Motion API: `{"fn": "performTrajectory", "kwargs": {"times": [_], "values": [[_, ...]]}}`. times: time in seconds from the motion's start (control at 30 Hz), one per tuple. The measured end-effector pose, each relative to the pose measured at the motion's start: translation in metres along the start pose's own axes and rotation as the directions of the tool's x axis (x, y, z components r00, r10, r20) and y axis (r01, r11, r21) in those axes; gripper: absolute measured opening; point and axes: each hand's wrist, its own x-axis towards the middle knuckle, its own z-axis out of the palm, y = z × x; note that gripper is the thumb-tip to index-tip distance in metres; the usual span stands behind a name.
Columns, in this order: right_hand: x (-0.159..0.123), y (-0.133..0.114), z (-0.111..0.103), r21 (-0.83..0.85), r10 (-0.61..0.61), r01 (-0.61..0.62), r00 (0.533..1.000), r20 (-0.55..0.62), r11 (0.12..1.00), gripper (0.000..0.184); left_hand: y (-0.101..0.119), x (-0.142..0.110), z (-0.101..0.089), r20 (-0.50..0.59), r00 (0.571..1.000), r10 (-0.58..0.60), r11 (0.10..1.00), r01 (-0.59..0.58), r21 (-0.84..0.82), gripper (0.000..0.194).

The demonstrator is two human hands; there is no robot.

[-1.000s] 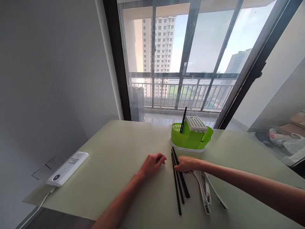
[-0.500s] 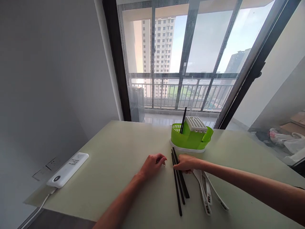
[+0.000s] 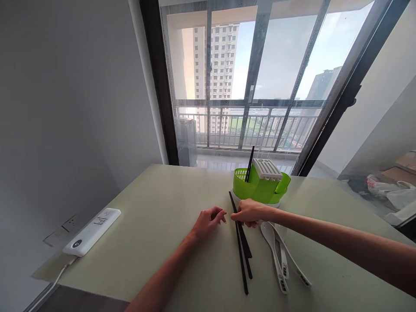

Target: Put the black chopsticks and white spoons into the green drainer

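Note:
My right hand (image 3: 251,212) pinches black chopsticks (image 3: 245,242), their far ends pointing toward the green holder; they look like a pair pressed together, though I cannot tell for sure. Beneath and beside them, more black chopsticks (image 3: 241,264) lie on the table, partly covered by that hand. To the left, my left hand (image 3: 210,221) rests near the tabletop with fingers loosely curled and apart, holding nothing. White spoons (image 3: 276,255) lie in a loose bunch right of the chopsticks. Behind my right hand stands the green utensil holder (image 3: 250,190), with black chopsticks (image 3: 250,164) upright in its left basket.
A white slatted rack (image 3: 267,169) tops the holder's middle. On the table's left edge lies a white power strip (image 3: 92,232) with a cable. The pale table (image 3: 169,195) reaches toward a glass sliding door (image 3: 247,86). Bags (image 3: 390,190) sit at the far right.
My right hand has shifted slightly away from me and left, taking the pinched chopsticks along the table toward the holder. The spoons show more. My left hand has barely moved.

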Motion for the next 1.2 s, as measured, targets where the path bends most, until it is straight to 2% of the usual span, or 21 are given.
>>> {"fn": "performTrajectory", "kwargs": {"times": [0.1,0.2,0.33,0.5,0.67,0.77,0.83,0.9,0.97,1.07,1.13,1.2], "values": [[-0.005,-0.014,0.002,-0.057,-0.055,0.053,0.998,-0.032,0.997,0.040,0.000,0.003,-0.002,0.012,0.999,-0.036,0.996,0.037,-0.082,0.055],[-0.009,-0.028,0.009,-0.165,-0.118,0.099,0.987,-0.113,0.981,0.040,0.006,0.002,-0.005,0.062,0.994,-0.087,0.983,0.096,-0.158,0.065],[-0.011,-0.045,0.017,-0.284,-0.223,0.160,0.953,-0.203,0.945,0.030,0.017,-0.002,-0.012,0.105,0.981,-0.160,0.943,0.184,-0.277,0.065],[-0.011,-0.053,0.010,-0.379,-0.288,0.175,0.921,-0.264,0.909,0.029,0.019,-0.002,-0.017,0.001,0.987,-0.160,0.923,0.150,-0.353,0.061],[-0.009,-0.053,-0.020,-0.358,-0.291,0.161,0.892,-0.345,0.920,0.042,0.021,-0.001,-0.016,-0.180,0.976,-0.123,0.921,0.045,-0.386,0.052],[-0.008,-0.055,-0.038,-0.285,-0.321,0.219,0.865,-0.385,0.933,0.038,0.026,-0.004,-0.013,-0.296,0.953,-0.061,0.953,-0.032,-0.300,0.046],[-0.009,-0.056,-0.046,-0.245,-0.377,0.300,0.838,-0.394,0.922,0.034,0.031,-0.006,-0.013,-0.353,0.935,0.020,0.987,-0.076,-0.144,0.041],[-0.011,-0.058,-0.052,-0.204,-0.465,0.418,0.794,-0.391,0.885,0.031,0.035,-0.009,-0.014,-0.396,0.909,0.131,0.991,-0.130,0.030,0.036],[-0.014,-0.058,-0.056,-0.143,-0.569,0.562,0.727,-0.384,0.815,0.027,0.038,-0.011,-0.016,-0.419,0.881,0.220,0.974,-0.175,0.145,0.034],[-0.023,-0.058,-0.060,-0.053,-0.695,0.726,0.630,-0.348,0.685,0.024,0.040,-0.012,-0.019,-0.444,0.856,0.267,0.959,-0.189,0.212,0.034],[-0.028,-0.059,-0.062,-0.033,-0.717,0.754,0.608,-0.342,0.656,0.020,0.039,-0.012,-0.020,-0.444,0.852,0.277,0.955,-0.192,0.226,0.035],[-0.032,-0.060,-0.064,-0.036,-0.698,0.744,0.607,-0.380,0.667,0.020,0.038,-0.012,-0.021,-0.440,0.847,0.298,0.950,-0.216,0.227,0.035]]}}
